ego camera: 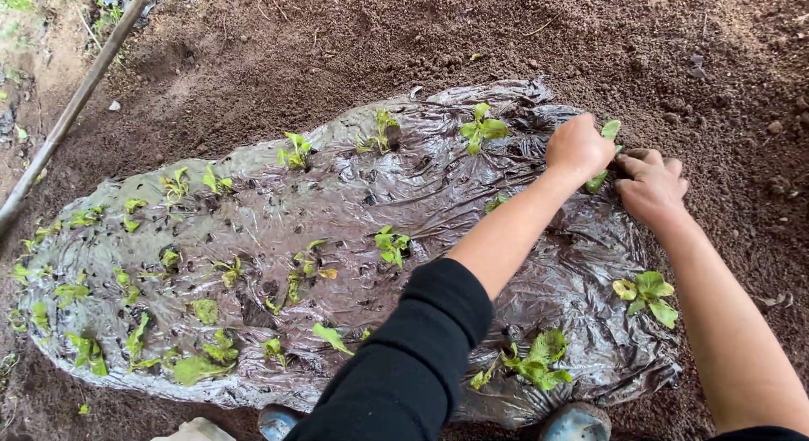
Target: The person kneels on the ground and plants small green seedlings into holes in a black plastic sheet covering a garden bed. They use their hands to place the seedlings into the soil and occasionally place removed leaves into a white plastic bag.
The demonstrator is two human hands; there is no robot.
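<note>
My left hand (576, 148) and my right hand (650, 187) meet at the far right end of a crinkled silver plastic sheet (337, 205) laid over a soil bed. Between them stands a small green seedling (603, 155); both hands press around its base, fingers curled. The seedling's lower part is hidden by the hands. Whether either hand grips the stem I cannot tell. Several other seedlings poke through holes in the sheet, such as one (482, 129) just left of my left hand and one (647, 294) nearer to me.
Loose brown soil (421, 37) surrounds the sheet. A long wooden pole (72, 112) lies diagonally at the upper left. The toes of two blue boots (576, 422) show at the bottom edge. Weeds grow at the far left.
</note>
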